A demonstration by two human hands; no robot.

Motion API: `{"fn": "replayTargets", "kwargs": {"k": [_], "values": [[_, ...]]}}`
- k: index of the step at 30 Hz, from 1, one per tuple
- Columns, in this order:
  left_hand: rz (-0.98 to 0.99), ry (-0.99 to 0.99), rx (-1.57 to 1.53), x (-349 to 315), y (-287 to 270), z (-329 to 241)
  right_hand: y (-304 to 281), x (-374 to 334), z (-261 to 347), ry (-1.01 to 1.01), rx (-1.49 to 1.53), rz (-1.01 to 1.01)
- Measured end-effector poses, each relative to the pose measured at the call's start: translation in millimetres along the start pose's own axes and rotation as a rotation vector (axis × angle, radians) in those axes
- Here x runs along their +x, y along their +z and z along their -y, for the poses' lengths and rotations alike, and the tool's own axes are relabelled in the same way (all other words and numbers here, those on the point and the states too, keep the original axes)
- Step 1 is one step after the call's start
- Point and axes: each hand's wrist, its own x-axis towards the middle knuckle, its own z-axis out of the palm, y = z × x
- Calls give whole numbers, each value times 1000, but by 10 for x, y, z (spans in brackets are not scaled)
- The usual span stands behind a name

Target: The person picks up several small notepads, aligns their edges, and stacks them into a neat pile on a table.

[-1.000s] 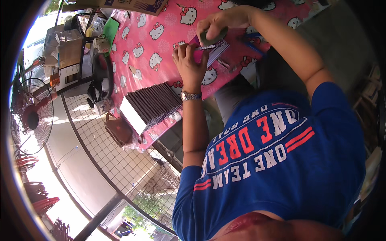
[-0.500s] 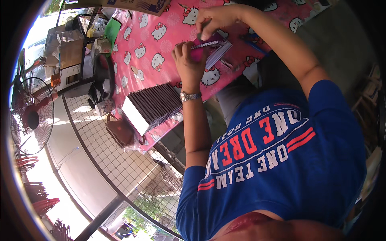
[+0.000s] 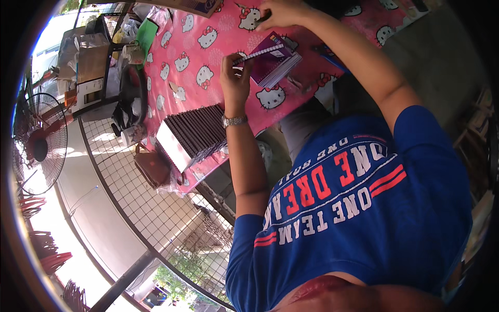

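Note:
A purple booklet (image 3: 268, 66) with a stack of white page edges along its near side lies on the pink tablecloth. Across its cover runs a thin white strip with dark marks (image 3: 266, 52). My left hand (image 3: 236, 78), with a metal watch on its wrist, pinches the strip's left end. Up beyond the booklet, my right hand (image 3: 285, 13) hovers over the cloth, its thumb and fingers apart and nothing visible between them. The picture's top edge cuts off part of that hand.
A pile of dark spiral-bound books (image 3: 195, 132) stands left of my left forearm. Nearby are a brown pouch (image 3: 152, 167), a green sheet (image 3: 147, 39) and a black bag (image 3: 127, 106). A cardboard box (image 3: 187, 5) sits at the far edge, and a fan (image 3: 39, 148) at far left.
My right hand has drawn up and away from the booklet, its fingers parting, which uncovers more of the purple cover. The left hand has stayed at the strip's end.

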Motion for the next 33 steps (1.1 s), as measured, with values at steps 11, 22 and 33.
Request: {"fn": "replayTargets", "kwargs": {"k": [11, 22, 33], "values": [[-294, -146, -645, -274, 152, 13, 432, -1994, -156, 46, -369, -279], [-367, -98, -593, -270, 230, 53, 354, -1251, 1036, -279, 185, -461], [-462, -55, -417, -425, 206, -67, 283, -1202, 1183, 96, 1110, 135]]}}
